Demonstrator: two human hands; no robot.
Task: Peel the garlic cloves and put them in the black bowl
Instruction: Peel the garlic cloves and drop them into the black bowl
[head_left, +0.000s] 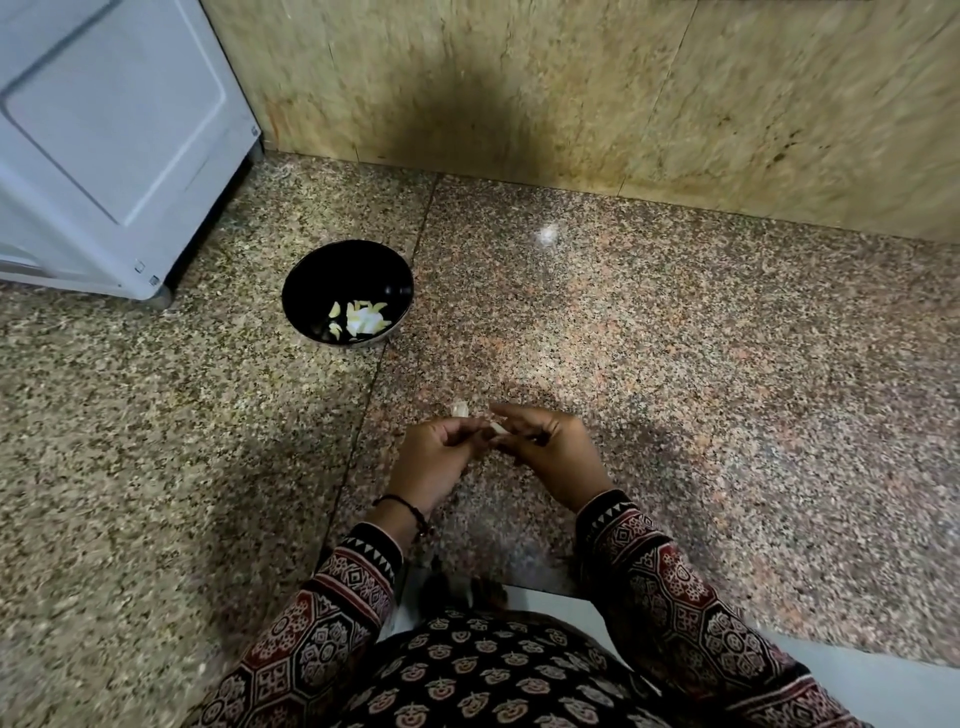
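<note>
The worktop (675, 364) is polished speckled granite, glossy enough to carry a bright glint. The wall (571, 93) is smooth yellowish stone with a duller sheen. The bowl (332, 270) is glossy black inside; the cloves (363, 317) in it look pale and smooth, as does the clove (497, 427). The appliance (104, 130) has a smooth white casing, plastic or painted metal. The sleeves (675, 597) are matt printed cloth; the bracelet (410, 512) is dark thread.

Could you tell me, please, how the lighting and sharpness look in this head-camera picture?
Head view: a small glare spot on the granite surface; a dark shadow on the wall; the peeled garlic in the black bowl is blown out white; the left hand and right hand, pinching a garlic clove, look soft; the wide angle bends the wall's base.
</note>
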